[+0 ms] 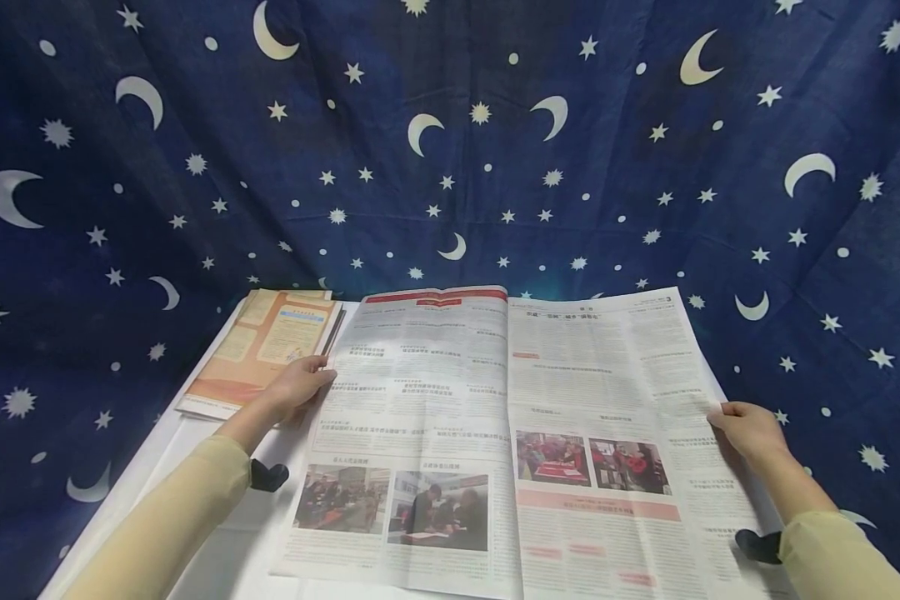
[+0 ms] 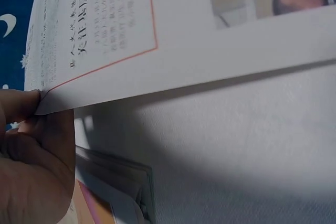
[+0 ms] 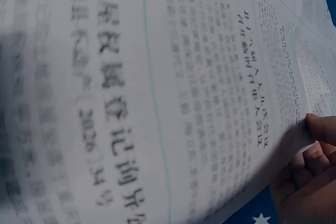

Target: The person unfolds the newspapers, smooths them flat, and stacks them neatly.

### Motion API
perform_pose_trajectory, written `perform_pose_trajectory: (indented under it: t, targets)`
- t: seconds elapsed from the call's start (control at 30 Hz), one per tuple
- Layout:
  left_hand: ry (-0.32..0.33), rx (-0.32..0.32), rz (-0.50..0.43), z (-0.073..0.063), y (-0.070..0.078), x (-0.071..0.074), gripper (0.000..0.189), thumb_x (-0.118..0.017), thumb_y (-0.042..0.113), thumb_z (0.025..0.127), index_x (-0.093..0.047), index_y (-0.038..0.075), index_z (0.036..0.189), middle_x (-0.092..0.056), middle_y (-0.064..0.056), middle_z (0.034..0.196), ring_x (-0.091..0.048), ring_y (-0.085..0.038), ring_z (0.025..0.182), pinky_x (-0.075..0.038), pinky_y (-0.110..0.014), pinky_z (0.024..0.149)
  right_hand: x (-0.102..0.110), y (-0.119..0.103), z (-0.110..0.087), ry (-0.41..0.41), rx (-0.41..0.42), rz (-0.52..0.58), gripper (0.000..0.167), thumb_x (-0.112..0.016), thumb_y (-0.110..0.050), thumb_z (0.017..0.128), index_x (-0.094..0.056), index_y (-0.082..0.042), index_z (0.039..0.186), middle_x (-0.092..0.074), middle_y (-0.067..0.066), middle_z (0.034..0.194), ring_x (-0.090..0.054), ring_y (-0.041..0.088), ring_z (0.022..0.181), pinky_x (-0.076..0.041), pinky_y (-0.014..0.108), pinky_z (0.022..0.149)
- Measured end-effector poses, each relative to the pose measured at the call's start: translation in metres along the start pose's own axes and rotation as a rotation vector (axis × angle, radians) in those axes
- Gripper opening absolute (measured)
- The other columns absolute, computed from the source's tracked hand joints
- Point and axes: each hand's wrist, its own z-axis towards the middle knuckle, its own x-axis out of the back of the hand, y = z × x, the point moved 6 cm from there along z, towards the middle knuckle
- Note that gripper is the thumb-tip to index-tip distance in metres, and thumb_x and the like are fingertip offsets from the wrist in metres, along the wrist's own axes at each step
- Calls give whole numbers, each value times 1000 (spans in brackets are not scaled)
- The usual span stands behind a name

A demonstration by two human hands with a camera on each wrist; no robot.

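A newspaper point(image 1: 450, 400) is spread wide in the head view, its printed columns and photos upside down to me and a fold running down the middle. My left hand point(image 1: 305, 387) pinches its left edge. In the left wrist view, the thumb and fingers of that left hand point(image 2: 37, 145) grip the margin of the sheet, with the underside in shadow. My right hand point(image 1: 753, 433) pinches the opposite edge. The right wrist view shows the newspaper point(image 3: 173, 93) curving toward the right hand point(image 3: 310, 166), thumb on top and fingers curled beneath.
A stack of papers with an orange printed top sheet point(image 1: 270, 346) lies on the white table point(image 1: 225, 533), left of the newspaper and partly behind my left hand. A dark blue cloth point(image 1: 450, 167) with moons and stars hangs behind the table and down its sides.
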Motion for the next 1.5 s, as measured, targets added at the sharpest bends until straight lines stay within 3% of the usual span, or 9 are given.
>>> perform_pose_trajectory:
  t: [0.13, 0.3, 0.6, 0.9, 1.17, 1.33, 1.5]
  targets:
    - [26, 33, 57, 0, -4, 5, 29, -55, 21, 105, -63, -3, 120, -64, -7, 87, -54, -15, 69, -40, -26, 57, 2, 6, 1, 2, -15, -7, 54, -58, -19, 101, -45, 22, 133, -47, 43, 130, -51, 50, 107, -46, 60, 88]
    - [62, 77, 137, 3, -11, 10, 21, -63, 21, 100, -67, 1, 95, -61, -5, 75, -50, -14, 60, -37, -26, 52, 4, 13, 2, 13, -38, -7, 55, -62, -23, 100, -49, 20, 130, -48, 41, 129, -50, 47, 105, -47, 55, 83]
    - [89, 115, 319, 2, -18, 14, 26, -68, 23, 97, -69, -3, 93, -63, -8, 76, -57, -17, 64, -46, -26, 55, 7, 15, 4, 24, -55, -85, 45, -61, -26, 100, -60, 16, 116, -59, 32, 107, -52, 40, 92, -45, 46, 71]
    - [116, 109, 361, 0, -15, 15, 23, -68, 19, 97, -63, -3, 91, -62, -12, 81, -60, -21, 69, -50, -28, 56, 5, 15, 7, 41, -73, -172, 43, -65, -25, 96, -63, 16, 109, -60, 36, 108, -56, 44, 91, -48, 55, 73]
    - [120, 82, 392, -4, -13, 13, 23, -69, 18, 97, -62, -2, 89, -63, -13, 82, -62, -22, 70, -52, -30, 58, 7, 15, 6, 45, -80, -191, 38, -65, -24, 95, -65, 14, 100, -62, 31, 96, -56, 39, 83, -48, 48, 65]
    - [123, 71, 396, -2, -13, 13, 21, -70, 17, 96, -63, -1, 88, -62, -12, 80, -61, -22, 69, -52, -29, 57, 9, 13, 5, 50, -61, -213, 40, -60, -22, 97, -64, 16, 105, -62, 33, 98, -57, 40, 83, -48, 47, 64]
    - [121, 61, 423, -1, -11, 12, 19, -68, 16, 95, -63, -1, 88, -61, -10, 79, -59, -21, 69, -50, -29, 56, 8, 14, 3, 45, -84, -205, 38, -62, -21, 95, -65, 16, 103, -63, 31, 96, -57, 40, 84, -48, 48, 66]
